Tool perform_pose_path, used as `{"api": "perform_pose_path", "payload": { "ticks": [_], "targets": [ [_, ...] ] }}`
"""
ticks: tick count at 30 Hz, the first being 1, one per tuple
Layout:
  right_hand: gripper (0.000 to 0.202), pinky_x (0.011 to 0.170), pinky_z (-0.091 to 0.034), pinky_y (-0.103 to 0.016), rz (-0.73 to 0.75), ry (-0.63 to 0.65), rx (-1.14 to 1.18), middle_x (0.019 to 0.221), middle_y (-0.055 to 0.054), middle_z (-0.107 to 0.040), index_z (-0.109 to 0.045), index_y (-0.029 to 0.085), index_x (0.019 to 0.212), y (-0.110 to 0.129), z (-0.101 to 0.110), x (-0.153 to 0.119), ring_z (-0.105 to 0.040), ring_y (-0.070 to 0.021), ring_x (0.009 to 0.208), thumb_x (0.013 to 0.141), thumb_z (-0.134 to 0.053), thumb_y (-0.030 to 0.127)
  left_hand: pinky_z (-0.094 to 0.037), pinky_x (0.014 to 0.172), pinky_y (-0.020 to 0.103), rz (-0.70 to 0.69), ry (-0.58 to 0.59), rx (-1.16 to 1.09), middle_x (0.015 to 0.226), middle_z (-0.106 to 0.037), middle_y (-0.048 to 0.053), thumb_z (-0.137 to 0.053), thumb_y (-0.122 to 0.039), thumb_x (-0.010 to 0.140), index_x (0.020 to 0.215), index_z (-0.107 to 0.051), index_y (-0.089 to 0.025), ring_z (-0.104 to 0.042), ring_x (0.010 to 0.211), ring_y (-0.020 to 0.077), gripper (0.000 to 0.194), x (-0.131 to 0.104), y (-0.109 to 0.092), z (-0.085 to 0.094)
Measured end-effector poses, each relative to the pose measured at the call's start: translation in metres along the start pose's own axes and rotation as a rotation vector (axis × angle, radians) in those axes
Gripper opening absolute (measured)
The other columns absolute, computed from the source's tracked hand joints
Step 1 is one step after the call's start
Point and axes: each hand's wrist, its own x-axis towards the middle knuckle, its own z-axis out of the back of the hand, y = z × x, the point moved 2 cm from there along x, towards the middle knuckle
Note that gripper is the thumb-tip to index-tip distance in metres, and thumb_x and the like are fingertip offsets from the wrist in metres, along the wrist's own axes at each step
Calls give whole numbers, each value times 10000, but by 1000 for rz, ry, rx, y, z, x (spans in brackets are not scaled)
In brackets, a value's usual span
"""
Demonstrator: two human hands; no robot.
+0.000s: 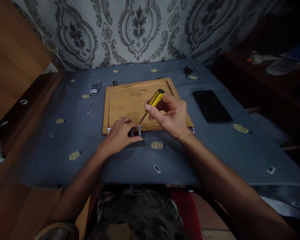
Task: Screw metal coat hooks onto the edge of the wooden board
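Observation:
A wooden panel with a raised frame lies flat on the cloth-covered table. At its near edge my left hand is closed on a small metal latch, thumb below and fingers above. My right hand grips a screwdriver with a yellow and black handle, its shaft slanting down to the left. The screwdriver tip sits just above the latch; whether they touch I cannot tell. More metal fittings show at the panel's near left corner and near right corner.
A black phone or tablet lies right of the panel. Dark pliers-like tools rest at the back right. Small metal parts lie left of the panel. A patterned curtain hangs behind, and a wooden cabinet stands at left.

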Motion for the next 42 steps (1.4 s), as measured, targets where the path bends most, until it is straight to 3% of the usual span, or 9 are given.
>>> {"api": "perform_pose_path", "payload": {
  "ticks": [7,18,32,42],
  "targets": [
    [458,534,-448,-274,-3,97,-27,663,31,-547,-562,227,749,-4,-4,0,-536,-119,583,851,-764,626,-486,859,378,13,-5,0,976,-651,56,-847,-387,868,981,-713,-176,-615,990,266,274,0,-1,1],
    [381,559,-427,-278,-5,112,-37,663,32,-547,-567,219,745,-4,-6,0,-519,-117,595,849,-762,530,-497,868,391,19,-7,-25,978,-652,55,-852,-370,864,969,-711,-177,-614,998,267,260,0,0,0],
    [143,573,-483,-269,43,164,-69,739,4,-672,-710,193,877,-4,-1,1,-563,-119,602,821,-710,324,-499,864,385,22,-3,-4,991,-662,53,-854,-366,864,973,-703,-179,-630,999,265,264,0,-1,1],
    [152,592,-457,-268,101,237,-83,713,12,-630,-648,205,781,-2,0,3,-546,-123,629,870,-685,322,-505,879,395,40,-7,-20,992,-660,48,-858,-355,858,981,-715,-189,-623,1016,268,252,0,-1,1]
  ]
}}
